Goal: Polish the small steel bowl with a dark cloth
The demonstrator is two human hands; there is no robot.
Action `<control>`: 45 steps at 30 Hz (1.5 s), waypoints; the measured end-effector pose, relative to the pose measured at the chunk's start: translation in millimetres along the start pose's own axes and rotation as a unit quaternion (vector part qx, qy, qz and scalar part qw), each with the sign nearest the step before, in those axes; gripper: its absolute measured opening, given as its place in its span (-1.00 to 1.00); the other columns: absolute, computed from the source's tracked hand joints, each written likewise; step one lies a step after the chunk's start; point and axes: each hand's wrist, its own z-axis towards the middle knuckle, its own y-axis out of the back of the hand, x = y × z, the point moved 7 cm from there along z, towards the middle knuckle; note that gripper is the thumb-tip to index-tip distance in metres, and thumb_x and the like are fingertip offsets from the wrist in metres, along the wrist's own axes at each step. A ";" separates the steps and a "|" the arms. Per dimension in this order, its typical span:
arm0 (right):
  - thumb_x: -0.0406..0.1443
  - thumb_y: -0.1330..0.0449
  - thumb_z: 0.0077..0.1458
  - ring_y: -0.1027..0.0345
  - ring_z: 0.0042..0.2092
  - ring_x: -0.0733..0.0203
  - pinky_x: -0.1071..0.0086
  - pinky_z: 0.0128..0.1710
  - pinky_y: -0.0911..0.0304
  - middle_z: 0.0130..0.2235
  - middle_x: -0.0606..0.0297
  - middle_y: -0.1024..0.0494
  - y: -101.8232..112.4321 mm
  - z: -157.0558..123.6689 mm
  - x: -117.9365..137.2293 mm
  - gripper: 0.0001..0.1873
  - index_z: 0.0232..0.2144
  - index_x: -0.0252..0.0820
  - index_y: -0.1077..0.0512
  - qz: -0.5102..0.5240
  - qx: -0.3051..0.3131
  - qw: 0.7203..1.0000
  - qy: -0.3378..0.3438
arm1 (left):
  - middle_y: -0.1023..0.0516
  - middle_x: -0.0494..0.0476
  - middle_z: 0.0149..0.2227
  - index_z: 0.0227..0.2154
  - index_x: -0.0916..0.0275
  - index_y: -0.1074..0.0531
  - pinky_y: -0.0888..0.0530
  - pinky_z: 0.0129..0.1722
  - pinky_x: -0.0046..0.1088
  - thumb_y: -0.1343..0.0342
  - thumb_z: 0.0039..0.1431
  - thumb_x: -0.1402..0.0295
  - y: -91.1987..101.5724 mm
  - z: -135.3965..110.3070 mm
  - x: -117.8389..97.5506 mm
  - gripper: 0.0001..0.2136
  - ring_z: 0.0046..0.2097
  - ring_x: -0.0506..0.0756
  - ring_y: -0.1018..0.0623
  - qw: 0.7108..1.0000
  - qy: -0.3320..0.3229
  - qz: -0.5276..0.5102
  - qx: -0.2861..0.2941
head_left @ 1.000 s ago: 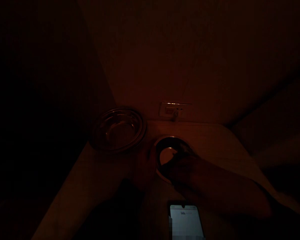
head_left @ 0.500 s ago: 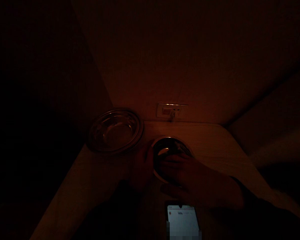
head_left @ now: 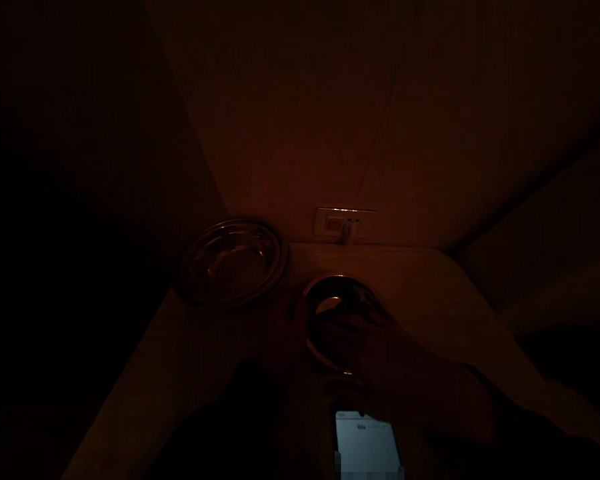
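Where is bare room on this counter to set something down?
Free: the counter right of the small bowl, to its rounded edge, and near left, before the steel plate. Crowded: the middle, with left hand, right hand and phone.

hands: 2 (left hand [head_left: 284, 331], right hand [head_left: 383, 357]) | steel bowl [head_left: 330, 292]: 1 | steel plate [head_left: 233, 263]: 1 | phone [head_left: 367, 443]: 1 | wall socket [head_left: 343, 222]: 1 | bench [head_left: 430, 280]: 1

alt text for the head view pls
In very dim reddish light, the right hand rests inside a small steel bowl on a counter, the left hand at its rim. A steel plate sits farther left, a lit phone nearer, a wall socket behind.
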 end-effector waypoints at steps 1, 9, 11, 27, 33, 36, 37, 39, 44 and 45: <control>-0.05 -0.02 0.15 -0.13 0.12 -0.09 -0.02 0.07 -0.04 0.09 0.08 -0.37 -1.1 0.3 -0.6 -0.48 0.06 -0.22 -0.30 -0.002 -0.002 1.000 0.001 | -0.58 0.17 -0.14 -0.16 0.28 -0.46 -0.43 -0.11 -0.36 0.07 0.14 0.36 0.8 0.1 0.5 -0.72 -0.12 0.11 -0.54 1.000 0.004 -0.004 -0.003; -0.07 -0.05 0.14 -0.26 0.03 -0.01 0.11 0.09 0.00 -0.10 0.14 -0.51 10.3 -4.4 -1.6 -0.60 -0.12 -0.20 -0.44 0.019 0.033 0.999 0.019 | -0.57 0.11 -0.36 -0.36 0.29 -0.45 -0.43 -0.29 -0.40 0.05 0.12 0.26 4.5 -1.3 1.3 -0.76 -0.30 0.09 -0.53 0.999 0.041 0.028 -0.010; -0.06 -0.08 0.12 -0.27 0.03 0.01 0.14 0.09 -0.01 -0.08 0.13 -0.50 14.4 -5.4 -0.3 -0.58 -0.08 -0.19 -0.43 0.026 0.040 0.999 0.020 | -0.57 0.13 -0.34 -0.31 0.30 -0.43 -0.43 -0.28 -0.40 0.04 0.12 0.24 2.8 -2.1 0.8 -0.75 -0.28 0.09 -0.54 0.998 0.048 0.027 -0.005; 0.09 0.09 0.15 -0.14 0.10 -0.22 -0.11 0.05 -0.04 0.08 -0.04 -0.37 -1.4 3.7 -11.7 -0.29 0.07 -0.37 -0.30 -0.040 -0.016 0.998 -0.055 | -0.55 0.11 -0.07 -0.10 0.22 -0.45 -0.38 -0.02 -0.39 0.13 0.21 0.27 -9.7 -2.9 2.3 -0.68 -0.05 0.10 -0.50 0.997 0.008 0.013 0.070; 0.07 0.05 0.14 -0.17 0.08 -0.14 -0.06 0.07 -0.01 0.04 0.04 -0.42 5.4 4.5 -7.4 -0.38 0.00 -0.27 -0.37 -0.030 -0.031 0.999 -0.015 | -0.55 0.14 -0.07 -0.10 0.25 -0.45 -0.37 0.00 -0.38 0.13 0.21 0.31 -8.8 -1.8 2.1 -0.68 -0.05 0.10 -0.50 0.998 0.006 0.028 0.053; 0.05 0.01 0.14 -0.16 0.10 -0.08 0.00 0.09 0.01 0.03 0.10 -0.44 9.9 2.7 -0.3 -0.43 0.01 -0.20 -0.36 0.003 -0.014 1.000 0.018 | -0.55 0.15 -0.08 -0.10 0.26 -0.45 -0.38 -0.03 -0.37 0.14 0.21 0.30 -8.3 -1.3 2.1 -0.67 -0.06 0.11 -0.51 0.998 0.002 0.027 0.050; 0.04 0.00 0.14 -0.18 0.09 -0.05 0.04 0.08 -0.01 0.00 0.12 -0.46 11.7 1.7 1.5 -0.45 -0.01 -0.19 -0.38 0.016 -0.005 1.000 0.023 | -0.55 0.15 -0.09 -0.10 0.25 -0.45 -0.39 -0.04 -0.37 0.14 0.21 0.30 -8.4 -1.2 2.1 -0.67 -0.07 0.11 -0.52 0.998 0.001 0.026 0.052; 0.02 -0.01 0.14 -0.26 0.02 0.01 0.11 0.05 -0.06 -0.07 0.14 -0.50 15.9 -0.9 3.7 -0.51 -0.09 -0.18 -0.43 0.038 0.009 0.999 0.027 | -0.56 0.14 -0.10 -0.10 0.24 -0.45 -0.40 -0.07 -0.37 0.15 0.22 0.29 -8.2 -1.1 1.8 -0.67 -0.09 0.11 -0.52 0.998 0.000 0.025 0.053; -0.02 0.00 0.17 -0.36 -0.14 0.06 0.19 -0.07 -0.14 -0.22 0.20 -0.53 22.7 -6.2 1.9 -0.60 -0.30 -0.16 -0.48 0.051 0.030 0.998 0.016 | -0.57 0.13 -0.11 -0.12 0.25 -0.45 -0.41 -0.09 -0.40 0.12 0.20 0.29 -8.8 -1.8 1.0 -0.68 -0.09 0.10 -0.52 0.998 0.010 0.010 0.057; -0.03 0.01 0.17 -0.36 -0.14 0.07 0.19 -0.08 -0.14 -0.22 0.20 -0.53 22.7 -6.2 1.8 -0.60 -0.30 -0.16 -0.47 0.051 0.032 0.998 0.016 | -0.57 0.13 -0.11 -0.12 0.25 -0.45 -0.41 -0.09 -0.40 0.12 0.20 0.29 -8.9 -1.9 1.0 -0.68 -0.10 0.10 -0.52 0.998 0.012 0.005 0.057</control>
